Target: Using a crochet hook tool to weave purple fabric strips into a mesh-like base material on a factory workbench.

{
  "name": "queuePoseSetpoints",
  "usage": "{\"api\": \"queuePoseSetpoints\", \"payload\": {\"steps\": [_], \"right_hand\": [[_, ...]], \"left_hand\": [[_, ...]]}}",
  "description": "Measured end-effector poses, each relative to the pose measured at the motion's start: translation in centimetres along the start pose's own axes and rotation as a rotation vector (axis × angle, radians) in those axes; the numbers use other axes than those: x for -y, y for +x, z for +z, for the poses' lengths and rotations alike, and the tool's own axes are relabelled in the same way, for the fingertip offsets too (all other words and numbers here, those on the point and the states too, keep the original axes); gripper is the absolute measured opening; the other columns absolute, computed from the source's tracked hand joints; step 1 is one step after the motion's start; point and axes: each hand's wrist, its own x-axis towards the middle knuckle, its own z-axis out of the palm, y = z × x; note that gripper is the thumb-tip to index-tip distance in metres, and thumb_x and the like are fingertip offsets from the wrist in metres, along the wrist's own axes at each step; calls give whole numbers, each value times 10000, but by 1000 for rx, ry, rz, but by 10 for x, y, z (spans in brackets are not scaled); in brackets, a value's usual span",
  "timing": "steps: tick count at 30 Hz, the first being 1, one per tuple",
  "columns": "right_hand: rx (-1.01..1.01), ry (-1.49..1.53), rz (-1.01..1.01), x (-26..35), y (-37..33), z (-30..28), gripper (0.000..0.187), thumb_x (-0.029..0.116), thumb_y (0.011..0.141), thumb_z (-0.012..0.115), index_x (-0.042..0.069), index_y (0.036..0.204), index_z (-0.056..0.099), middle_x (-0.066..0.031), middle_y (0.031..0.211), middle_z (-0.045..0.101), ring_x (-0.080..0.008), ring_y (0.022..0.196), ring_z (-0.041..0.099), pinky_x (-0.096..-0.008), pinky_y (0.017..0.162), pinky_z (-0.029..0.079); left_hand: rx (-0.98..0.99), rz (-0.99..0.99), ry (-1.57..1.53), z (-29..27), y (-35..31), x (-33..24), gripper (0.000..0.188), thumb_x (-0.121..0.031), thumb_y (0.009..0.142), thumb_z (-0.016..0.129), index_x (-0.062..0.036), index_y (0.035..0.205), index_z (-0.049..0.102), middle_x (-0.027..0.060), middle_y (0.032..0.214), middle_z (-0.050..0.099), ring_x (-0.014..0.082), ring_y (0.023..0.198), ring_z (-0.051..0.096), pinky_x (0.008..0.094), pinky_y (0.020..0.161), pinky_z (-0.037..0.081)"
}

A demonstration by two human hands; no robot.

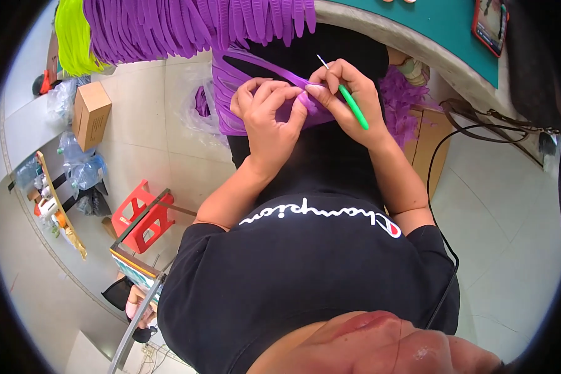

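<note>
A long purple rubber strap (pixel 293 77) is stretched between my hands above my lap. My left hand (pixel 268 118) is closed, pinching the strap between thumb and fingers. My right hand (pixel 355 103) grips a slim tool with a bright green handle (pixel 353 107), its thin metal tip pointing up and away from me. The thumb and fingertips of that hand also press on the strap, close to my left fingertips. Under my hands, more purple rubber pieces (pixel 230 121) lie across my lap. The tool's exact kind is too small to make out.
Purple straps (pixel 187 25) and yellow-green straps (pixel 75 37) hang over the table's (pixel 442 31) near edge. A phone (pixel 491 26) lies at far right. Purple scraps (pixel 399 100) and a cardboard box (pixel 427 146) sit right. Leftward are another box (pixel 92 115), a red stool (pixel 144 215) and another person (pixel 142 311).
</note>
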Motion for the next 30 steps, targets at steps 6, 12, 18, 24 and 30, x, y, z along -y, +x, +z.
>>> {"api": "queuePoseSetpoints", "payload": {"steps": [6,12,18,24,30], "right_hand": [[-77,78,-52,-4,-8,10,291,-65,832,628,62,750,379,-97,849,593,-104,733,529,-209,665,445],[-101,-252,-560,-12,-15,20,308,-96,794,661,58,743,399,-176,835,627,-190,703,618,-265,605,495],[-194,191,-73,-9,-11,20,307,-59,846,620,82,760,361,-99,869,601,-84,757,508,-196,678,421],[-133,334,45,-2,-5,12,307,-55,853,615,84,753,361,-93,889,606,-78,747,496,-187,670,411],[70,-23,-224,14,1,1,295,-48,830,651,62,753,390,-120,891,630,-110,739,545,-214,655,454]], "left_hand": [[4,-56,-79,0,2,1,84,-150,715,688,-81,742,648,16,830,620,248,972,500,380,904,298],[-6,-223,-301,-1,4,5,96,-127,718,682,-52,731,624,26,775,602,230,849,524,338,797,376],[-25,-396,-521,-4,7,10,69,-63,804,639,-28,744,635,41,808,620,176,818,557,286,769,429],[-138,-446,-1008,-18,9,11,367,8,773,576,21,1130,492,131,1066,596,222,1033,564,312,947,402],[338,338,-186,-53,54,-6,607,-308,671,746,-46,1169,520,89,1117,586,258,1200,468,404,1087,221]]}}
